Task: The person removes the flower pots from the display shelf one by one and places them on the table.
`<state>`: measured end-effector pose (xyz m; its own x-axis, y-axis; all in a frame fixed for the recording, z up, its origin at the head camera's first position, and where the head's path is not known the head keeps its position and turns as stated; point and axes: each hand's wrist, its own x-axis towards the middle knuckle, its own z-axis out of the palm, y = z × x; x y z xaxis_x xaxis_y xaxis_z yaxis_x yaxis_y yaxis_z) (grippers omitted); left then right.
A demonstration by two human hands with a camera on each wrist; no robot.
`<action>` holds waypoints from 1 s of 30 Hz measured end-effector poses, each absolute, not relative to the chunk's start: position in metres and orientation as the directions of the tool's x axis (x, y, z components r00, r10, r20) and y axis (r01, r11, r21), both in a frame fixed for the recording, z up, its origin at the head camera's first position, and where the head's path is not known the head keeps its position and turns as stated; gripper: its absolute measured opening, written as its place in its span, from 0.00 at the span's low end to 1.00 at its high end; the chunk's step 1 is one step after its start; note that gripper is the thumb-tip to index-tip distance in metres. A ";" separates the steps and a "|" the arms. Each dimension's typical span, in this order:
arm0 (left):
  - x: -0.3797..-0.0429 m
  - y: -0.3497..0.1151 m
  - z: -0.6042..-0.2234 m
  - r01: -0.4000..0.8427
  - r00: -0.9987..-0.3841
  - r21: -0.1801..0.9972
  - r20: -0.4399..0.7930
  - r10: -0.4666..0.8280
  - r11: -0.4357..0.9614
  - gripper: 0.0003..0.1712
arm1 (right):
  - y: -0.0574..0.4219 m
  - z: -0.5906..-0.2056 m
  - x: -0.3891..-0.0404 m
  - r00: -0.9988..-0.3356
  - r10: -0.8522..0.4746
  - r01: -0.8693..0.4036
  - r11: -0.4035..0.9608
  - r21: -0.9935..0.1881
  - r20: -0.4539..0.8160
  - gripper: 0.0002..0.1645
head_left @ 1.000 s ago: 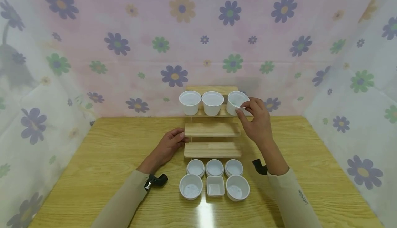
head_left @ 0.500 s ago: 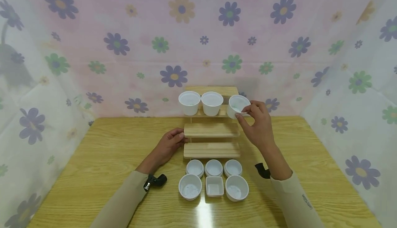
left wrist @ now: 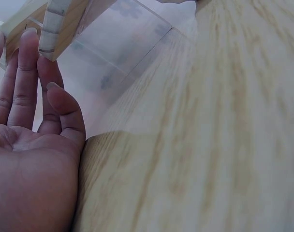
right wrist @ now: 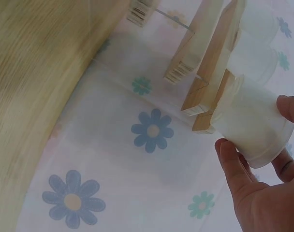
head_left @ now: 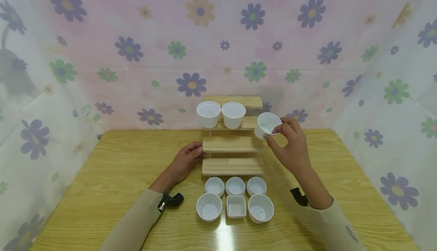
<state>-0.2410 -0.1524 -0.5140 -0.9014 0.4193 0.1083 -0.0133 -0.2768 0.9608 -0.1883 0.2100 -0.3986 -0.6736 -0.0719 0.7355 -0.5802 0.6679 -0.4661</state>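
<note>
My right hand (head_left: 291,146) pinches a white plastic cup (right wrist: 248,121) at its rim, the thumb outside and a finger inside. In the head view the cup is tilted, beside the right end of a tiered wooden stand (head_left: 233,144). My left hand (head_left: 186,161) holds the stand's left side at a middle tier; the left wrist view shows fingertips against the wooden boards (left wrist: 62,24). Two matching white cups, a left one (head_left: 208,115) and a middle one (head_left: 233,116), stand side by side on the second tier from the top.
In front of the stand are three small round white dishes (head_left: 235,186) in a row. Nearer lie two larger round white bowls (head_left: 209,207) with a square white dish (head_left: 236,206) between them. A flower-patterned cloth (head_left: 150,57) encloses the wooden table (head_left: 112,182).
My right hand has lifted the right-hand cup off its tier and moved it right and toward me, tilting it. The left hand stays at the stand.
</note>
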 end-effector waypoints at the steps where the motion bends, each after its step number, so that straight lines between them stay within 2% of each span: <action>1: -0.241 -0.152 -0.514 -0.012 -0.901 0.961 0.108 0.420 -0.275 0.10 | 0.211 -0.399 -0.187 -0.674 -0.075 -0.579 0.673 -0.461 0.735 0.17; 30: -0.239 -0.153 -0.512 -0.005 -0.896 0.960 0.120 0.427 -0.281 0.09 | 0.232 -0.410 -0.140 -0.689 -0.148 -0.575 0.708 -0.410 0.710 0.25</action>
<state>-0.2389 -0.1532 -0.5124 -0.8960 0.4275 0.1203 -0.0052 -0.2809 0.9597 -0.1402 0.2316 -0.4102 -0.6888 -0.1481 0.7097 -0.5749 0.7080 -0.4102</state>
